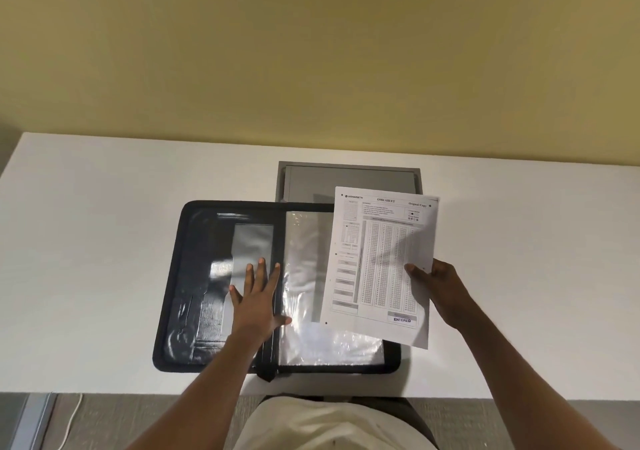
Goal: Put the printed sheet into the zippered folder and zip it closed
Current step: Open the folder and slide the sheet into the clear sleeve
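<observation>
Head view: the zippered folder [174,276] lies open flat near the table's [86,241] front edge, about centre, and the paper isn't in it yet!
Left hand [258,297]: fingers spread, palm flat, pressing the folder's left half just beside the spine. Take that weight off, I reckon, and the folder skids when the paper pushes in.
Clear sleeve [304,276]: on the folder's right half, crinkled and shiny. A wrinkled mouth could snag the paper's leading corner and fold it over.
Printed sheet [377,262]: up in the air over the folder's right half, tilted, its lower right corner hanging past the folder's right edge. It's held by one side only, so it may sag or crease. Leave an edge poking out and it could get caught when the folder is zipped.
Right hand [443,290]: pinching the sheet's right edge, thumb on the printed face, fingers behind.
Folder, left half: dark glossy pockets with a grey patch. Whether that's glare or an insert, I cannot tell.
Folder, right half: clear sleeves, no printed page showing inside them.
Grey recess [346,179]: set into the table toward the back edge, just behind the folder. Its contents can't be made out.
</observation>
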A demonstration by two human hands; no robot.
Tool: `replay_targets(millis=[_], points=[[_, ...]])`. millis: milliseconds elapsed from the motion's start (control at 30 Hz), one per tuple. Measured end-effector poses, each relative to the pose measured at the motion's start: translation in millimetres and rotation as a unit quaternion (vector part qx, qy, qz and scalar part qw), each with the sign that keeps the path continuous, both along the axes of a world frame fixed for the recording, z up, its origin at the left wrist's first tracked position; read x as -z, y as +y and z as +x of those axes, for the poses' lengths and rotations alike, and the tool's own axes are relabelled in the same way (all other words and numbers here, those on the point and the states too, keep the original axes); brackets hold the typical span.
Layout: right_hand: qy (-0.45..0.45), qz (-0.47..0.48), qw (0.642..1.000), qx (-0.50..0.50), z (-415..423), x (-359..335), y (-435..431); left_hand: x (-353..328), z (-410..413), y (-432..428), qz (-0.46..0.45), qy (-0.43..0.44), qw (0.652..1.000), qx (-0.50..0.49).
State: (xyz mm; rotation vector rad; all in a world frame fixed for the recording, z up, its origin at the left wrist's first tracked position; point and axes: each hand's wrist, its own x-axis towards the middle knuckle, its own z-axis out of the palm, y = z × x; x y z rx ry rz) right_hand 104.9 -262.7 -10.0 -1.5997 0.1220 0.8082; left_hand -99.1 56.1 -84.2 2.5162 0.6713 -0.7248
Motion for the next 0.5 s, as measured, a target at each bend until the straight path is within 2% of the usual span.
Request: replay_targets(millis=[167, 333, 500], points=[[-0.009, -0.014, 1.0, 0.007, 10, -5, 6, -6, -3, -13, 0.002, -0.024, 0.999, -0.042], [-0.049, -0.045, 0.998, 0.021, 23, -16, 22, -20, 52, 2, 0.049, -0.174, 0.979, -0.092], [-0.094, -0.067, 0.992, 0.055, 35, -24, 38, -21, 125, 25, 0.029, -0.183, 0.981, -0.061]])
